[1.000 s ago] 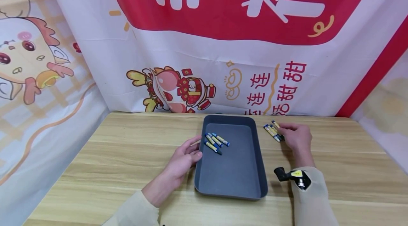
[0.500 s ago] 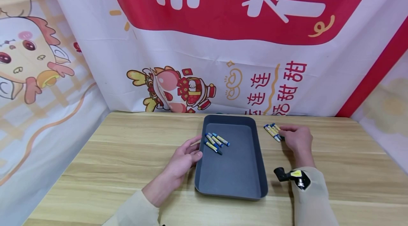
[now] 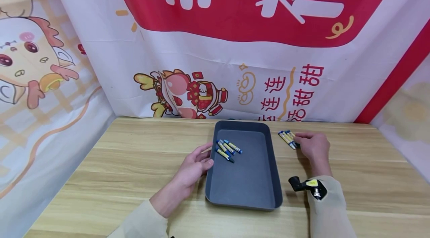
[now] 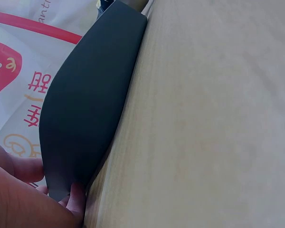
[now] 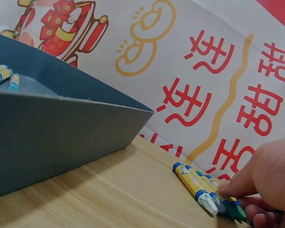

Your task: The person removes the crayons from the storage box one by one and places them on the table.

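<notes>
Yellow-wrapped crayons (image 3: pixel 286 140) lay diagonally right of the grey rectangular tray (image 3: pixel 243 182), tips away.
Right hand (image 3: pixel 314 146) pinched one; left hand (image 3: pixel 191 170) gripped tray.

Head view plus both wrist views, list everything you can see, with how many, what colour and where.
tray: one, dark grey, on the table
table: one, light wood, beneath everything
crayons in tray: at least four, yellow-and-blue wrappers, far left part
crayons on table: at least three, yellow-and-blue wrappers, right of tray
fabric backdrop: white with red and cartoon prints, behind table
wrist device: one, black, yellow label, right sleeve
sleeves: two, beige, both forearms
left hand: one, bare, touching tray's left wall
right hand: one, bare, apparently pinching a table crayon
</notes>
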The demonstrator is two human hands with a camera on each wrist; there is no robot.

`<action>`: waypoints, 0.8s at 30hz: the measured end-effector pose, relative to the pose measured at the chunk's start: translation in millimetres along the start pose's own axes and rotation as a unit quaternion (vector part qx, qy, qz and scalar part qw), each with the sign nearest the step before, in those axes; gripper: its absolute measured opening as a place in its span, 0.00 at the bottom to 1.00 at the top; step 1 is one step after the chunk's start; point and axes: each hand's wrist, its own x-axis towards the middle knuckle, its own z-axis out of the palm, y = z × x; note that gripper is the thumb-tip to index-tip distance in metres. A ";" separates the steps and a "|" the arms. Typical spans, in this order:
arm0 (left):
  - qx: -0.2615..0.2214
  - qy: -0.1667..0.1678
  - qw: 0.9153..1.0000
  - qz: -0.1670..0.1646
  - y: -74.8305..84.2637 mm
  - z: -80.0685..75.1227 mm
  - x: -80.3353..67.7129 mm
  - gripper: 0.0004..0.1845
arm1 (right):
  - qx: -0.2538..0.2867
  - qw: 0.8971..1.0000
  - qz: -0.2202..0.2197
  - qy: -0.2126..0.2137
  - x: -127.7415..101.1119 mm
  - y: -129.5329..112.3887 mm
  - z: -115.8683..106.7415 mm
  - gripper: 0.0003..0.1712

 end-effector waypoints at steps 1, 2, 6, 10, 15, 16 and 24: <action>0.000 0.000 1.000 0.000 0.0 0.0 0.1 0.32 | 0.001 1.000 -0.001 0.001 -0.1 -0.5 -0.1 0.23; 0.000 0.000 1.000 0.001 -0.1 0.0 0.0 0.32 | 0.004 1.000 0.001 0.001 -0.3 -1.0 -0.5 0.23; -0.002 -0.003 1.000 0.002 -0.5 -0.6 -0.2 0.33 | 0.017 1.000 -0.002 0.002 -2.4 -5.6 -1.6 0.25; -0.002 -0.005 1.000 0.001 0.1 -0.8 -0.2 0.33 | 0.032 0.999 -0.021 -0.005 -6.5 -13.3 -2.0 0.26; 0.000 -0.005 1.000 0.000 1.2 -0.6 -0.1 0.32 | 0.049 0.998 -0.047 -0.008 -12.0 -25.4 2.2 0.25; 0.000 -0.005 1.000 0.000 1.2 -0.6 -0.3 0.32 | 0.049 0.997 -0.053 -0.008 -12.9 -28.1 3.4 0.25; -0.003 -0.003 1.000 0.001 1.5 -0.2 -1.4 0.33 | 0.056 0.993 -0.102 0.003 -22.5 -49.7 11.9 0.23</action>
